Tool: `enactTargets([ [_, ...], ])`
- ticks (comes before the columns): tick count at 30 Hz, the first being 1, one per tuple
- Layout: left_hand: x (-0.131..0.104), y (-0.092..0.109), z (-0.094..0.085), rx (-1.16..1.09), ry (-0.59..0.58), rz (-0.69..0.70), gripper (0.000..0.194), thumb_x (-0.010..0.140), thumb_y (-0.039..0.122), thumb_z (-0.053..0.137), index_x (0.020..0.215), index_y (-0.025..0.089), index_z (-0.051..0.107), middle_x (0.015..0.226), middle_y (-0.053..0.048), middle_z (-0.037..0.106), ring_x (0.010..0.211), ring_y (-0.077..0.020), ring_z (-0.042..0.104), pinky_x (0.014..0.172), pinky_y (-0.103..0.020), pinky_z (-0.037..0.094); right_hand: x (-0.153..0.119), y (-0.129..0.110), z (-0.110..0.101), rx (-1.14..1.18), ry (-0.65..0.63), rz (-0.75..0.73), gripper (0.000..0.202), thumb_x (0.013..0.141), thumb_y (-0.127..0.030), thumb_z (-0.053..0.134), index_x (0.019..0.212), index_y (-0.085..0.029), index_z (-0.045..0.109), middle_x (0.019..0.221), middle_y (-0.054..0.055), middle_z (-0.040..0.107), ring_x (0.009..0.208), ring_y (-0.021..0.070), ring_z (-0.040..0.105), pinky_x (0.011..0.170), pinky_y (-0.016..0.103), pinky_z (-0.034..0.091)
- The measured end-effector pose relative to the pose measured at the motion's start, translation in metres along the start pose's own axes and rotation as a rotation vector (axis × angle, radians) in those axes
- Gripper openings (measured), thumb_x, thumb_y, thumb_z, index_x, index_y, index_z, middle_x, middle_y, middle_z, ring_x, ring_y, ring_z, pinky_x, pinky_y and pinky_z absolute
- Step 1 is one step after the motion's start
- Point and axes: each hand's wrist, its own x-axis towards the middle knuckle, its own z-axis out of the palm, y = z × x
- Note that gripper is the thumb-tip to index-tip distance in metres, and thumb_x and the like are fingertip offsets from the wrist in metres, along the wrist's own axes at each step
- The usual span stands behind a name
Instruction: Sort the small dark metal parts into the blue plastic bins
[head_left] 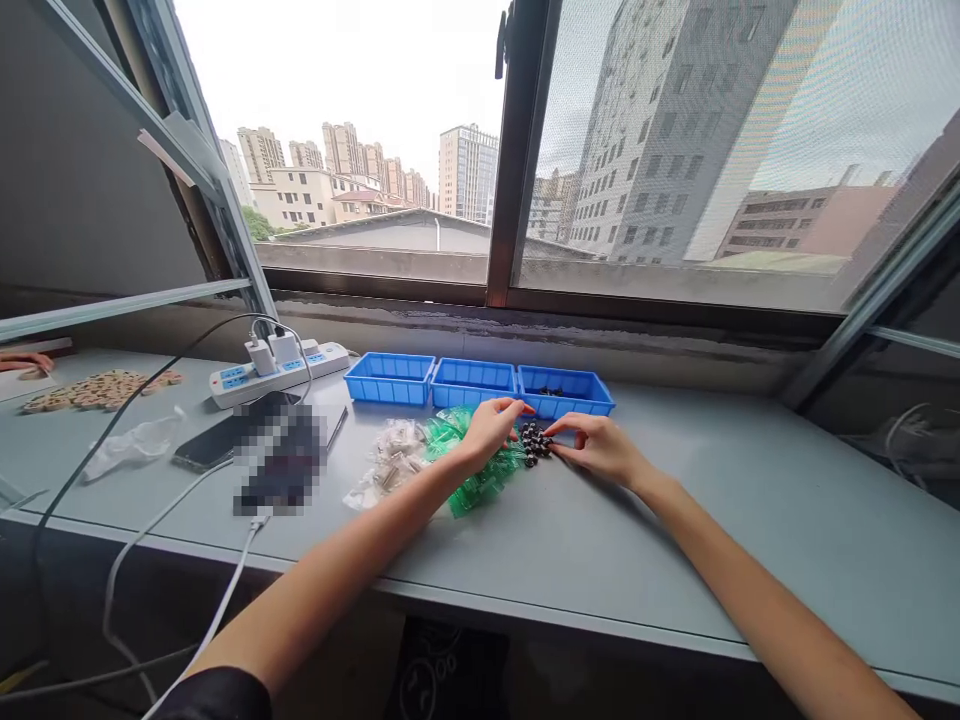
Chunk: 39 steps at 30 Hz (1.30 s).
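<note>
A small heap of shiny black parts with pale spots (534,444) lies on the table between my hands; their exact kind is too small to tell. My right hand (596,447) reaches in from the right, thumb and index finger closing on a black part at the heap's edge. Over the green plastic bags (476,490), my left hand (489,436) has its fingers drawn together, close to the front of the right blue bin (566,405). Whatever it may hold is hidden. Clear plastic bags with small pale contents (390,460) lie left of the green ones.
Beside the right bin, which contains some dark pieces, stand a middle blue bin (474,393) and a left blue bin (390,390). A power strip (281,375), a dark phone (210,440), cables and a crumpled clear bag (139,445) occupy the table's left side.
</note>
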Motion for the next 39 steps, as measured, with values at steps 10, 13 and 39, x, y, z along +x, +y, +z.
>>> enactTargets([
  [10, 0.001, -0.001, 0.002, 0.001, 0.007, -0.007, 0.024, 0.078, 0.026, 0.048, 0.086, 0.013, 0.067, 0.071, 0.0, 0.059, 0.05, -0.0062, 0.045, 0.042, -0.017, 0.031, 0.0, -0.003, -0.004, -0.053, 0.08, -0.023, 0.014, 0.069, -0.026, 0.06, 0.079, -0.022, 0.069, 0.077, 0.001, 0.068, 0.042, 0.0077, 0.045, 0.044, 0.023, 0.038],
  [13, 0.002, -0.004, 0.002, 0.021, -0.003, 0.022, 0.027, 0.078, 0.033, 0.053, 0.085, 0.012, 0.068, 0.066, 0.0, 0.056, 0.051, -0.0072, 0.045, 0.044, -0.018, 0.032, 0.001, -0.007, -0.006, -0.029, 0.172, -0.03, 0.018, 0.071, -0.029, 0.059, 0.083, -0.021, 0.068, 0.076, 0.002, 0.067, 0.04, 0.0079, 0.045, 0.045, 0.024, 0.04],
  [39, 0.005, -0.012, -0.003, 0.092, -0.093, 0.118, 0.041, 0.072, 0.047, 0.057, 0.084, 0.011, 0.071, 0.066, -0.002, 0.06, 0.054, -0.0089, 0.045, 0.051, -0.022, 0.033, 0.002, -0.03, 0.009, 0.022, 0.382, -0.15, 0.024, 0.083, -0.041, 0.053, 0.085, -0.022, 0.066, 0.084, 0.004, 0.067, 0.043, 0.0091, 0.048, 0.044, 0.024, 0.043],
])
